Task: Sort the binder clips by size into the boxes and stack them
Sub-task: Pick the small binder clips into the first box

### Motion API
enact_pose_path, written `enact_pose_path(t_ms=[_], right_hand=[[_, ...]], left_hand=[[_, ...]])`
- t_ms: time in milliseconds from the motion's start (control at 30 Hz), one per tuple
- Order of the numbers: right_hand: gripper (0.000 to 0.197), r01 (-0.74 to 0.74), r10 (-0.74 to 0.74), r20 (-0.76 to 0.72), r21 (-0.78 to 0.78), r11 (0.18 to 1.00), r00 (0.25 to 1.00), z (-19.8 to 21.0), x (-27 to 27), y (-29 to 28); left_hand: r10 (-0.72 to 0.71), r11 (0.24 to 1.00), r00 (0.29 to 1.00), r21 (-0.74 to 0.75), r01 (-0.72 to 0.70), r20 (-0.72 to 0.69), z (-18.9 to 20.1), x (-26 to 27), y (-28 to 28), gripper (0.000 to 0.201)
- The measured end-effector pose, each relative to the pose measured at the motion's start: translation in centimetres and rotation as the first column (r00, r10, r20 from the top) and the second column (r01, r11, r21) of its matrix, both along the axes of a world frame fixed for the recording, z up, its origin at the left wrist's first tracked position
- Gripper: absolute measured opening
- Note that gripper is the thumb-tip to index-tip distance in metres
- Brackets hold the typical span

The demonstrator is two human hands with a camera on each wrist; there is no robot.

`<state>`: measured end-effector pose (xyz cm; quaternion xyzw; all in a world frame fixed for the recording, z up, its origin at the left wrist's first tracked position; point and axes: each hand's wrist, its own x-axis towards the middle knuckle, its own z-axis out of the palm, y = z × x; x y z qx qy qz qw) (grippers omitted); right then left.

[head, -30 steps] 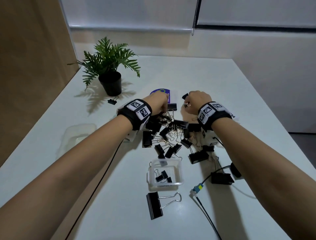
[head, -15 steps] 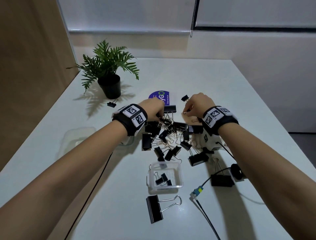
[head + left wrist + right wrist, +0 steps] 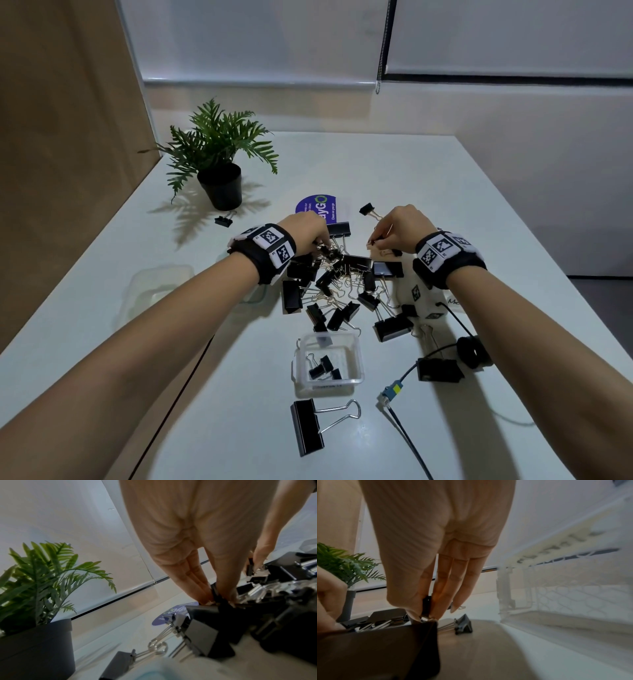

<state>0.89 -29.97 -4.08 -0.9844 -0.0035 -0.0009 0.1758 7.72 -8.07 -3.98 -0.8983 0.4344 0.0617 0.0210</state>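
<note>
Sorting step: left hand [image 3: 306,229] and right hand [image 3: 399,226] each pinch a small clip [image 3: 426,606] beyond the clear box [image 3: 329,359]; next, drop both in.

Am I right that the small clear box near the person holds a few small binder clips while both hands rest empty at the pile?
Not quite. The small clear box does hold small binder clips, but the wrist views show the left hand and the right hand each pinching a small clip.
</note>
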Motion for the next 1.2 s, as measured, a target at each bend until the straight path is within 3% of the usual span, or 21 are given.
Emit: enact_pose_path(t_ms=[200, 300, 400, 500, 700, 767, 867, 1000, 1100, 1200], right_hand=[[0.010, 0.005, -0.006, 0.003, 0.028, 1.000, 1.000, 0.0, -0.6, -0.1], [0.010, 0.005, -0.007, 0.025, 0.061, 0.998, 1.000, 0.0, -0.9, -0.2], [0.012, 0.004, -0.008, 0.048, 0.094, 0.996, 0.999, -0.1, -1.0, -0.1], [0.013, 0.021, -0.030, 0.063, 0.135, 0.991, 0.998, 0.0, -1.0, 0.2], [0.015, 0.061, -0.078, 0.071, 0.226, 0.972, 0.994, 0.8, -1.1, 0.9], [0.016, 0.053, -0.068, 0.054, 0.244, 0.968, 0.996, 1.0, -1.2, 1.0], [0.016, 0.045, -0.058, 0.048, 0.243, 0.969, 0.997, 1.3, -1.4, 1.0], [0.017, 0.063, -0.076, 0.044, 0.243, 0.968, 0.996, 1.4, -1.6, 1.0], [0.017, 0.066, -0.077, 0.038, 0.244, 0.967, 0.996, 1.4, -1.5, 1.0], [0.018, 0.071, -0.082, 0.034, 0.245, 0.967, 0.996, 1.3, -1.5, 1.1]], left_hand=[[-0.001, 0.999, 1.000, -0.032, 0.001, 0.002, 0.3, -0.2, -0.4, 0.012], [0.038, 0.986, 0.995, -0.160, -0.052, -0.089, 0.5, 0.3, 0.2, 0.005], [0.082, 0.897, 0.954, -0.396, -0.196, -0.288, 0.9, 0.4, 1.3, 0.011], [0.051, 0.833, 0.874, -0.462, -0.303, -0.482, 0.9, 0.1, 2.2, 0.008], [0.029, 0.757, 0.827, -0.528, -0.385, -0.561, 1.3, -0.3, 3.1, 0.012], [0.073, 0.784, 0.849, -0.496, -0.374, -0.524, 2.0, -0.4, 3.3, 0.005], [0.212, 0.894, 0.936, -0.332, -0.302, -0.281, 3.3, -0.6, 3.1, 0.012], [0.254, 0.936, 0.965, -0.234, -0.262, -0.064, 3.9, -0.4, 2.2, 0.048], [0.231, 0.952, 0.972, -0.212, -0.218, 0.035, 3.6, -1.2, 0.7, 0.026], [0.198, 0.965, 0.980, -0.170, -0.199, -0.020, 2.7, -1.8, -0.8, 0.017]])
